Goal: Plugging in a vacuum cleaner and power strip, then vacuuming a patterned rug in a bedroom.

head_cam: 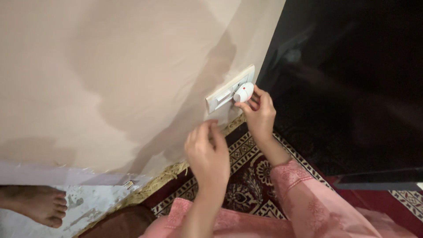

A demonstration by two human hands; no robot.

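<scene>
A white switch and socket plate (222, 95) is set in the beige wall (110, 66). A small white round plug-in device (243, 92) with a red spot sits at the plate's right end. My right hand (259, 113) grips this device with its fingertips, its pink sleeve trailing down to the right. My left hand (207, 155) hovers just below the plate with fingers loosely curled and apart, holding nothing and touching nothing.
A large dark glossy panel (352, 88) stands close on the right of the plate. A patterned maroon rug (246, 176) with a golden fringe lies below. A bare foot (37, 205) rests on the pale floor at lower left.
</scene>
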